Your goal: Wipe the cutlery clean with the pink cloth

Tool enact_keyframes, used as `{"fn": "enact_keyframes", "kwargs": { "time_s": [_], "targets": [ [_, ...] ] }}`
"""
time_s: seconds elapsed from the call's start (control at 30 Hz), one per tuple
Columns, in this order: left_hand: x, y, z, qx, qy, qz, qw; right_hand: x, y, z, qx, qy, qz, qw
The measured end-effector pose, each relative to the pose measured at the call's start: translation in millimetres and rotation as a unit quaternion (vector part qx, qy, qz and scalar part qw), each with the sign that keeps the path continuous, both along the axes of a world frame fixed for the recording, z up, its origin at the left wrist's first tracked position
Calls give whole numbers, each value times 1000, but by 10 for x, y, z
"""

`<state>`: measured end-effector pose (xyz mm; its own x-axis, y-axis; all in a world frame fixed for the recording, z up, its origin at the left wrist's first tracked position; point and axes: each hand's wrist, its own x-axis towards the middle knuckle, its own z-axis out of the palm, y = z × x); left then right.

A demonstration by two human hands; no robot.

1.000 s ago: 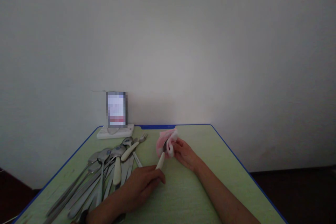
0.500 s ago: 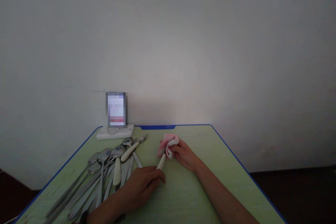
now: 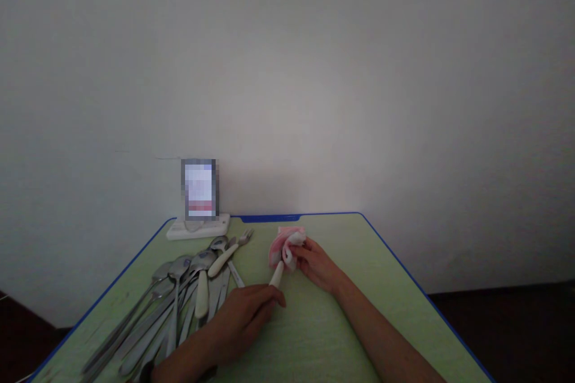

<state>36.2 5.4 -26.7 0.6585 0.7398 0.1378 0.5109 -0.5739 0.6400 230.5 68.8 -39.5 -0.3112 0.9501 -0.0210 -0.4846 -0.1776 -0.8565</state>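
My left hand [image 3: 246, 316] is closed around the cream handle of a piece of cutlery [image 3: 277, 275]. Its far end is wrapped in a pink and white cloth [image 3: 287, 245], so I cannot tell whether it is a fork, spoon or knife. My right hand [image 3: 318, 264] pinches the cloth from the right side, around the hidden end. Left of my hands lies a heap of metal spoons [image 3: 180, 266] and other cutlery. On the heap's far right edge rests a fork [image 3: 230, 254] with a cream handle, tines pointing away.
A pixelated phone-like screen [image 3: 200, 188] stands on a white base [image 3: 198, 226] at the table's back left. The green table [image 3: 332, 323] has a blue edge and meets a plain wall [image 3: 359, 102] behind.
The cloth has shifted and refolded slightly around the end of the cutlery. Both hands keep their holds and stay nearly in place.
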Motion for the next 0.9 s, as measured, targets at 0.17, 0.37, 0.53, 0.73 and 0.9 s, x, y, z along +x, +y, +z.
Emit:
{"fn": "enact_keyframes", "kwargs": {
  "time_s": [0.17, 0.37, 0.53, 0.73, 0.9],
  "targets": [
    [15, -3, 4, -42, -15, 29, 999, 21, 29, -38, -48, 56, -7, 997],
    [-31, -27, 51, -46, 5, 5, 999, 51, 59, -6, -73, 101, 1, 992],
    [-53, -24, 68, -43, 9, 2, 999, 25, 19, 39, -34, 55, 7, 998],
    [-64, -13, 28, -99, -21, 13, 995, 20, 8, 8, -48, 41, -11, 998],
    [-35, 5, -28, -143, -120, 67, 980, 36, 12, -11, -31, 57, -37, 997]
  ]
}}
